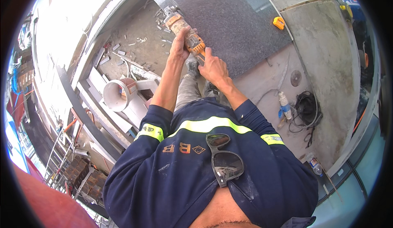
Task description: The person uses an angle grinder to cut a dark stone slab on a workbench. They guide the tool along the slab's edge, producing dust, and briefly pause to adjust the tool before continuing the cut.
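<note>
Angle grinder (190, 36), probably weighty and rigid, is at the edge of the dark slab (239, 31); left hand (179, 44) wraps its body, right hand (214, 69) its rear, seemingly sound holds.

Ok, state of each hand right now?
Left hand: closed, holding the angle grinder by its body.
Right hand: closed, holding its rear end.

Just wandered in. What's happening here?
A person is holding an orange, dusty power tool, apparently an angle grinder, with both hands: the left grip around its body, the right grip at its rear end. The tool's head is near the left edge of a dark grey slab; whether it touches is unclear. A pale bucket lies tipped to the left.
</note>
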`<state>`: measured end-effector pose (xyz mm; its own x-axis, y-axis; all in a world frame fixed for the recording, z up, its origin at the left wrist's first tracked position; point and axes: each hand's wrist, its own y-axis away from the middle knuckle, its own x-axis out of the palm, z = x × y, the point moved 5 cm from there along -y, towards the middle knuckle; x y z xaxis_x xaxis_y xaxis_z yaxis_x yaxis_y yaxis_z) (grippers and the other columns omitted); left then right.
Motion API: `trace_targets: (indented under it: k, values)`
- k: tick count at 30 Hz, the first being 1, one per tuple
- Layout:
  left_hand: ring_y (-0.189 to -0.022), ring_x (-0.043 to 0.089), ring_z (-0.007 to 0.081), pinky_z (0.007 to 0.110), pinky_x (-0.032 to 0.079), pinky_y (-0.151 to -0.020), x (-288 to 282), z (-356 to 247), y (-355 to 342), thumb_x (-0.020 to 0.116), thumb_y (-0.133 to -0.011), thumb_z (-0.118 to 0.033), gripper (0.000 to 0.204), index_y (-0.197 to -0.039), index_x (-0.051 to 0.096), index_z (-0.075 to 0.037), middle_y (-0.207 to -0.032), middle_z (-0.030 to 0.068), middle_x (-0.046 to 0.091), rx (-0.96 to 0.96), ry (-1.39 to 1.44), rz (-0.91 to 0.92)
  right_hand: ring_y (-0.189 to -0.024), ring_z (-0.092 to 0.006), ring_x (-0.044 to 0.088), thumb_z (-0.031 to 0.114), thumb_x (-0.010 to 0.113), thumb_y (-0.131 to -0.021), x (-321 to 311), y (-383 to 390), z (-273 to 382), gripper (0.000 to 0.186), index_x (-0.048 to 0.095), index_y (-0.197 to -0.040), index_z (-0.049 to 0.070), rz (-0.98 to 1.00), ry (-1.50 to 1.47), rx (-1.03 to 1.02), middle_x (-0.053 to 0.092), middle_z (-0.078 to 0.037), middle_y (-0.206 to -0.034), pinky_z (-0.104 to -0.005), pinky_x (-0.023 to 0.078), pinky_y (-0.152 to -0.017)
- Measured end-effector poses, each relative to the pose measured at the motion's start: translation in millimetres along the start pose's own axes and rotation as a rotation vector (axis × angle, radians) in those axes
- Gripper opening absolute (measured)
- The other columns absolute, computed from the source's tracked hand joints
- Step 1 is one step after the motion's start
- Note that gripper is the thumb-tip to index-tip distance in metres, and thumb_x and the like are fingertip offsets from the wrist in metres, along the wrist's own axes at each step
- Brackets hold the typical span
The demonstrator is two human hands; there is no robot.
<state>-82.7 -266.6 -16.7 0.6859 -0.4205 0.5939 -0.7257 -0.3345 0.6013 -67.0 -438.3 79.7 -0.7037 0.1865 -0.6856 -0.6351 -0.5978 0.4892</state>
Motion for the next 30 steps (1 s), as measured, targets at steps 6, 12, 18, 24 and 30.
trace_targets:
  k: [6, 12, 18, 24, 30]
  values:
    - [-0.110, 0.075, 0.0325, 0.054, 0.064, -0.099, -3.5, -9.2, -8.2, 0.077, -0.100, -0.033, 0.061, -0.143, 0.049, 0.001, -0.125, 0.0189, 0.073, 0.016, 0.018, 0.045, -0.103, -0.0517, 0.076, 0.015, 0.074, -0.091, -3.1, -15.5, 9.7, 0.054, 0.044, -0.132, -0.001, 0.036, 0.005, -0.006, 0.077, -0.033, -0.104, -0.0597, 0.060, -0.095]
    - [-0.102, 0.077, 0.0345, 0.050, 0.066, -0.092, -2.7, -21.5, -8.0, 0.069, -0.106, -0.037, 0.048, -0.133, 0.055, 0.001, -0.114, 0.0189, 0.074, 0.101, 0.030, -0.001, -0.105, -0.0556, 0.074, 0.014, 0.072, -0.089, -3.2, -48.0, 32.9, 0.055, 0.043, -0.131, -0.006, 0.034, -0.007, -0.076, 0.075, -0.037, -0.104, -0.0616, 0.057, -0.096]
    - [-0.098, 0.078, 0.0328, 0.049, 0.066, -0.090, 9.7, 1.3, 24.8, 0.068, -0.108, -0.037, 0.045, -0.130, 0.056, 0.000, -0.109, 0.0163, 0.072, 0.097, -0.037, -0.049, -0.114, -0.0522, 0.074, 0.015, 0.074, -0.091, -9.7, -12.0, 21.8, 0.058, 0.043, -0.135, -0.005, 0.113, 0.027, 0.014, 0.076, -0.036, -0.114, -0.0589, 0.056, -0.103]
    - [-0.092, 0.078, 0.0297, 0.046, 0.066, -0.084, 12.1, 2.9, 24.9, 0.068, -0.107, -0.037, 0.041, -0.124, 0.059, -0.001, -0.104, 0.0150, 0.073, 0.115, -0.037, -0.119, -0.107, -0.0535, 0.074, 0.014, 0.072, -0.089, -6.2, -19.0, 21.2, 0.060, 0.041, -0.136, -0.006, 0.114, 0.009, 0.009, 0.076, -0.035, -0.107, -0.0609, 0.056, -0.098]
    - [-0.087, 0.078, 0.0284, 0.044, 0.065, -0.080, 5.0, -15.3, -2.6, 0.069, -0.106, -0.037, 0.040, -0.121, 0.062, -0.001, -0.099, 0.0141, 0.074, 0.168, -0.036, -0.147, -0.105, -0.0518, 0.076, 0.017, 0.072, -0.090, -1.6, -30.9, 20.1, 0.069, 0.037, -0.145, -0.004, 0.082, 0.098, -0.053, 0.078, -0.033, -0.106, -0.0597, 0.058, -0.097]
